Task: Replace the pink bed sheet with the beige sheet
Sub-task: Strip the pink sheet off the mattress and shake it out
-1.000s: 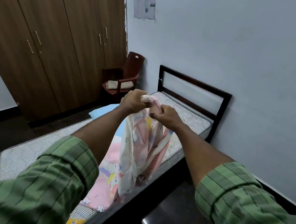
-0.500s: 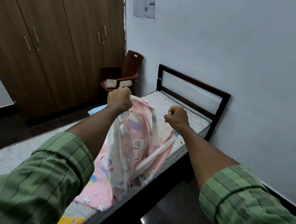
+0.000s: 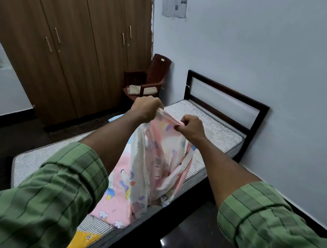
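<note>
The pink cartoon-print sheet (image 3: 151, 165) hangs in folds over the bed, its lower part lying on the striped bare mattress (image 3: 217, 130). My left hand (image 3: 145, 108) grips the sheet's top edge on the left. My right hand (image 3: 190, 127) pinches the same edge a short way to the right, so a taut strip of cloth runs between the hands. A folded beige sheet (image 3: 140, 90) rests on the seat of the brown chair (image 3: 155, 73) beyond the bed.
The dark bed frame has a headboard (image 3: 226, 97) against the blue-grey wall. Wooden wardrobe doors (image 3: 65, 33) stand at the left. Dark glossy floor (image 3: 192, 246) runs along the bed's right side. A light blue thing (image 3: 114, 118) peeks out left of my arm.
My hands started together at the sheet's top, spread wide apart half a second ago, and now have come closer again, still holding the edge. The hanging folds have shifted.
</note>
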Tool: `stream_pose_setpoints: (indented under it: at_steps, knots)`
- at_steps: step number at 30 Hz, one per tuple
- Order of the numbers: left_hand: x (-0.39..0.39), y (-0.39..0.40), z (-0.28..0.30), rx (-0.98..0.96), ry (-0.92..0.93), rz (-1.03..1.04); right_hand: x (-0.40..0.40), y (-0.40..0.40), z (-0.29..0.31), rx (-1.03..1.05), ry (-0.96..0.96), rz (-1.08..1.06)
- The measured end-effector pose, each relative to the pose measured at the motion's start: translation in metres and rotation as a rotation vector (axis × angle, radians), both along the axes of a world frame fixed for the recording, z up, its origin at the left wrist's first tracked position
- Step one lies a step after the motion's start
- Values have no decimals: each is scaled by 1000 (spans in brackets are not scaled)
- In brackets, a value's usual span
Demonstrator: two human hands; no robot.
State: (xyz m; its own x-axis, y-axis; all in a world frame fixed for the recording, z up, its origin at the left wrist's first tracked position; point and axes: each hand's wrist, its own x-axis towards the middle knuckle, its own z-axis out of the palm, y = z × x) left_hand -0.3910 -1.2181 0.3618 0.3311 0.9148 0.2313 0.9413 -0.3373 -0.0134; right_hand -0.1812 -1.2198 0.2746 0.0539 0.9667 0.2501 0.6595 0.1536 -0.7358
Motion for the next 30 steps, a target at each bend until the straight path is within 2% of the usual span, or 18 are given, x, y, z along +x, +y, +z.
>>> stream_pose_setpoints:
  at_steps: [3, 7, 11, 13, 15, 20, 25, 28, 30]
  knots:
    - [-12, -2, -5, 77, 148, 93, 9, 3, -4, -18, -45, 29]
    - [-26, -1, -8, 116, 245, 171, 24, 1, -4, -141, -254, 119]
    - [-46, 6, -10, 144, 263, 283, 49, -7, -17, -103, -443, -85]
    - [-60, 11, -12, 123, 225, 353, 57, -9, -21, -58, -340, -205]
    - [-66, 17, -15, 46, 111, 335, 56, -7, -21, -25, -186, -237]
    - [-30, 23, -13, -272, -213, 38, 8, -2, -7, -99, -75, 115]
    - [10, 22, -12, -568, -286, -147, -31, 14, -8, -133, 74, 240]
    - [10, 26, -14, -598, -412, -105, -30, 13, -12, -154, 126, 207]
    - [3, 29, -17, -514, -412, -78, -26, 10, -17, -146, 137, 175]
